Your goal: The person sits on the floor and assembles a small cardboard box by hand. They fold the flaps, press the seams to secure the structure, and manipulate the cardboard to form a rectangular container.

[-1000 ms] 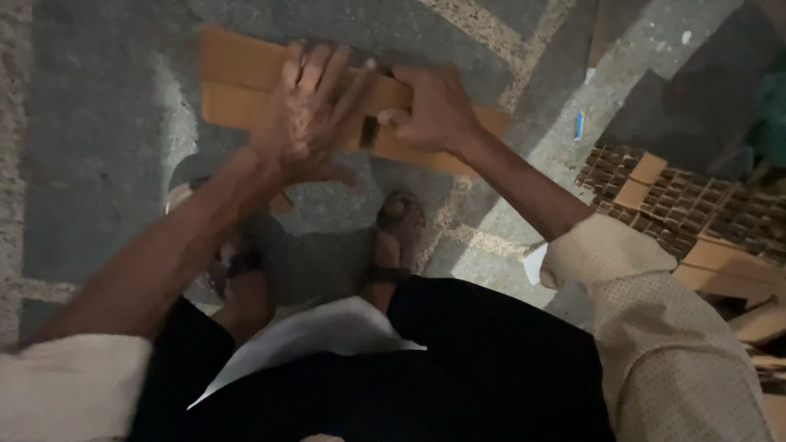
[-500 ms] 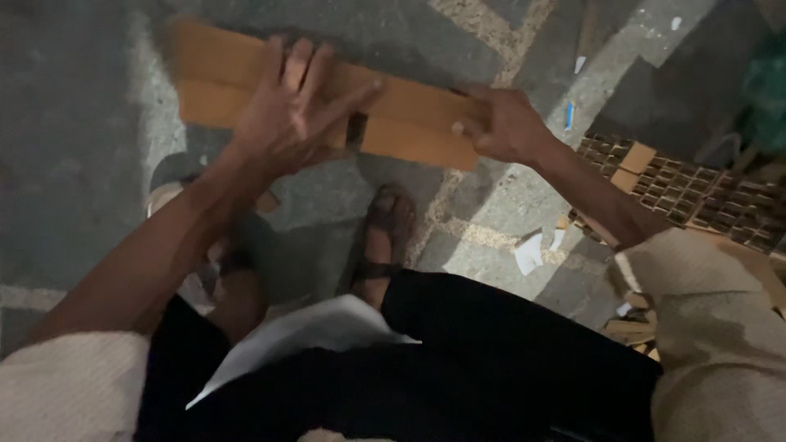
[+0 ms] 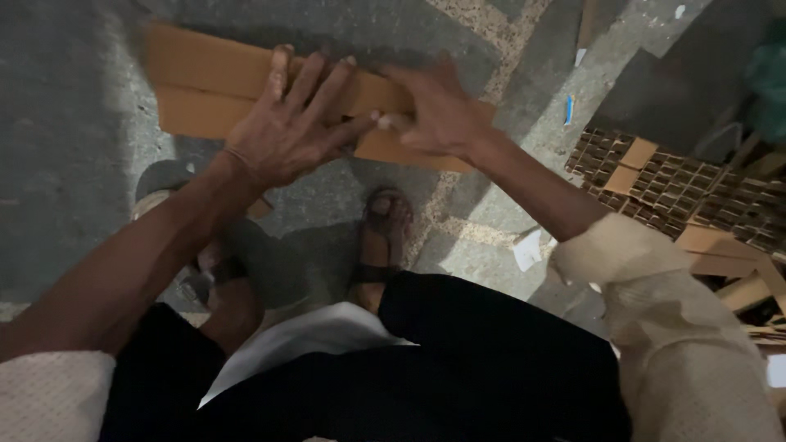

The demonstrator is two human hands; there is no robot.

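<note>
The cardboard strip (image 3: pixel 221 94) lies flat on the stone floor (image 3: pixel 74 188), just beyond the sandal (image 3: pixel 383 237). The left hand (image 3: pixel 286 131) presses on it, fingers spread wide, apparently to pin it. The right hand (image 3: pixel 434 110) rests beside, fingers loosely open, gripping nothing.

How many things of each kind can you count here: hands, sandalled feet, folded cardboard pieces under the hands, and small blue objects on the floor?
Hands: 2, the left hand and the right hand
Sandalled feet: 2
Folded cardboard piece: 1
Small blue object: 1
Total: 6
</note>
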